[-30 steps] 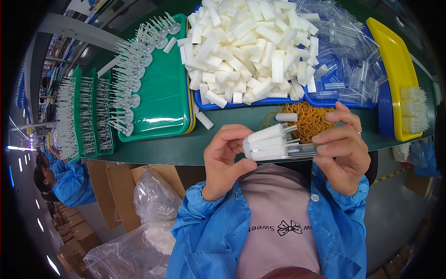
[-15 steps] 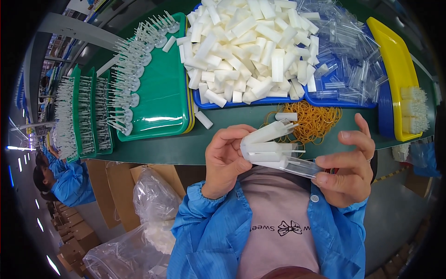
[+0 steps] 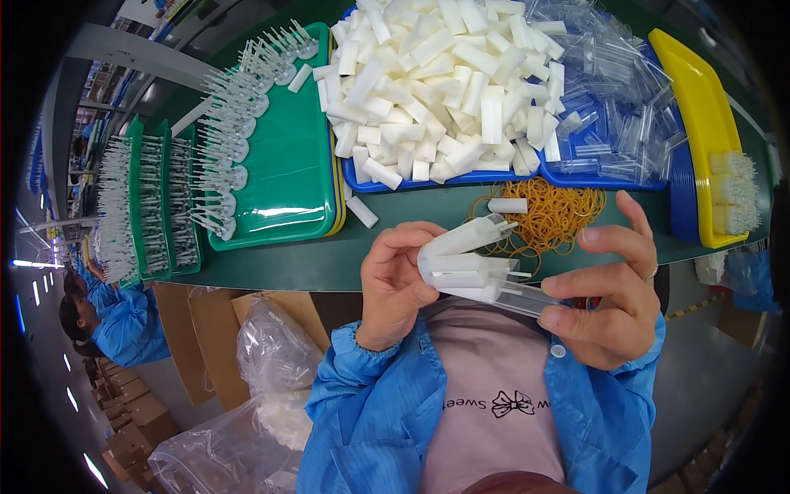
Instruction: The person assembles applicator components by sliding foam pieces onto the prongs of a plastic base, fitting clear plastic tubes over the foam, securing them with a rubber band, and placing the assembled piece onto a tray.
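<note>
Above my lap, my left hand [image 3: 392, 288] is closed around the round base of a white pronged piece [image 3: 457, 239]. White foam blocks sit on its prongs and fan out to the right, some inside clear sleeves. My right hand [image 3: 611, 298] pinches the outer end of a clear plastic tube [image 3: 527, 301] between thumb and fingers, with the index finger raised. The tube's other end meets the lowest foam block; how far it reaches over the block I cannot tell. Behind lie orange rubber bands [image 3: 564, 221] with one loose foam block [image 3: 508, 206].
White foam blocks [image 3: 436, 99] heap over a blue tray. Clear tubes [image 3: 634, 115] fill another blue tray [image 3: 605, 181]. A yellow tray [image 3: 691, 90] holds white pronged parts at right. Left, a green tray [image 3: 276, 169] carries a row of pronged pieces. A person [image 3: 123, 321] sits beyond a cardboard box [image 3: 210, 329].
Both hands have shifted slightly left along with the pronged piece and the tube. My right hand keeps its pinch on the tube.
</note>
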{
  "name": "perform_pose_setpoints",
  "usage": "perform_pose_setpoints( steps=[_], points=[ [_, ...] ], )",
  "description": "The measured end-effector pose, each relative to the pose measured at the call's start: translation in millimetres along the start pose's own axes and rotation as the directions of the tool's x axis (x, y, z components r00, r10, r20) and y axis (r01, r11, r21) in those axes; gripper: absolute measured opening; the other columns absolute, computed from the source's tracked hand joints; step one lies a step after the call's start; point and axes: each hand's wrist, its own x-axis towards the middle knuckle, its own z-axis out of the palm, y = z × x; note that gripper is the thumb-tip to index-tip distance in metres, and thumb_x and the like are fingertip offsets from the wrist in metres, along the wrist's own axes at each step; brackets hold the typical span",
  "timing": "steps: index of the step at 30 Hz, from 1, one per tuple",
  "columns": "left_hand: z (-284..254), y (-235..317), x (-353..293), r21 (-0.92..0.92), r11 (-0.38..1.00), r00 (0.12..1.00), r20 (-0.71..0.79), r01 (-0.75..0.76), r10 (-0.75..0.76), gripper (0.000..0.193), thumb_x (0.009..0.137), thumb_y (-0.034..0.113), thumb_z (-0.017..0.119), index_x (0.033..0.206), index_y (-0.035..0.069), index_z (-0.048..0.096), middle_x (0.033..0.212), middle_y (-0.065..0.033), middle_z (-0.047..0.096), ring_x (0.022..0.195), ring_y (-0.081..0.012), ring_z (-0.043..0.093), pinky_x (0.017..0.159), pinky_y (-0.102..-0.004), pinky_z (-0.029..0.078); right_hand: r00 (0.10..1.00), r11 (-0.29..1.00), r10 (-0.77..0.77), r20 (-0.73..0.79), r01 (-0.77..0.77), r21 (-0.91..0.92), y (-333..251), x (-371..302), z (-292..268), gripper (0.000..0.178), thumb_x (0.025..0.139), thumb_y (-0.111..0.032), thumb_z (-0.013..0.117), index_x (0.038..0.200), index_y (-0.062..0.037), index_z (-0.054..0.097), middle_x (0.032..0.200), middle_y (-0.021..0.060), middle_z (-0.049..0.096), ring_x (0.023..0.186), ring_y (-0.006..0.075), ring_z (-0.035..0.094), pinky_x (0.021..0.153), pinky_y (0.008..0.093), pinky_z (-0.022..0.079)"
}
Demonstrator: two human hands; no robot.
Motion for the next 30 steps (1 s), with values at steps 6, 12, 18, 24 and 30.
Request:
perform_pose_setpoints(
  steps=[6,12,18,24,30],
  points=[
    [3,-2,-1,-0.037,0.999,1.000,0.005,0.026,-0.025,0.052,0.072,0.017,0.082,0.112,0.003,0.051,0.116,-0.0139,0.053,0.103,-0.0179,0.056,0.091,-0.0315,0.046,0.999,1.000,0.013,-0.041,-0.012,0.023,-1,1,6,0.016,0.067,-0.021,0.076,0.078,-0.0251,0.065,0.082,-0.0041,0.066,0.102,0.0240,0.057,0.102,0.0602,0.031],
    [8,-3,-3,-0.052,0.998,0.998,0.048,0.035,-0.032,0.051,0.071,0.016,0.082,0.110,0.003,0.051,0.114,-0.0132,0.053,0.103,-0.0179,0.056,0.090,-0.0314,0.046,1.000,0.999,0.000,0.021,-0.001,0.048,-3,6,3,0.014,0.068,-0.022,0.075,0.077,-0.0251,0.065,0.080,-0.0033,0.065,0.105,0.0260,0.055,0.102,0.0614,0.031],
    [11,-7,-5,-0.121,0.992,0.996,0.091,0.017,-0.006,0.050,0.071,0.013,0.082,0.108,0.003,0.050,0.112,-0.0121,0.052,0.102,-0.0174,0.056,0.090,-0.0309,0.047,0.996,0.986,0.025,0.085,-0.039,0.160,5,14,4,0.019,0.061,-0.017,0.079,0.075,-0.0203,0.066,0.080,-0.0011,0.067,0.105,0.0293,0.056,0.103,0.0607,0.030],
    [14,-11,-6,-0.143,0.990,1.000,0.022,-0.003,0.006,0.052,0.071,0.013,0.082,0.110,0.003,0.049,0.112,-0.0101,0.050,0.102,-0.0161,0.055,0.089,-0.0305,0.047,0.990,0.967,0.102,0.100,-0.122,0.221,11,14,14,0.020,0.054,-0.010,0.076,0.071,-0.0142,0.066,0.079,0.0037,0.068,0.105,0.0330,0.056,0.104,0.0595,0.028],
    [10,-14,-8,-0.198,0.978,0.998,0.018,0.070,-0.068,0.050,0.074,0.011,0.080,0.111,0.003,0.048,0.112,-0.0087,0.050,0.103,-0.0152,0.055,0.090,-0.0296,0.046,0.989,0.969,0.039,0.142,-0.072,0.238,22,18,12,0.017,0.057,-0.011,0.074,0.072,-0.0125,0.066,0.079,0.0050,0.068,0.105,0.0353,0.055,0.104,0.0603,0.026]
  ],
)
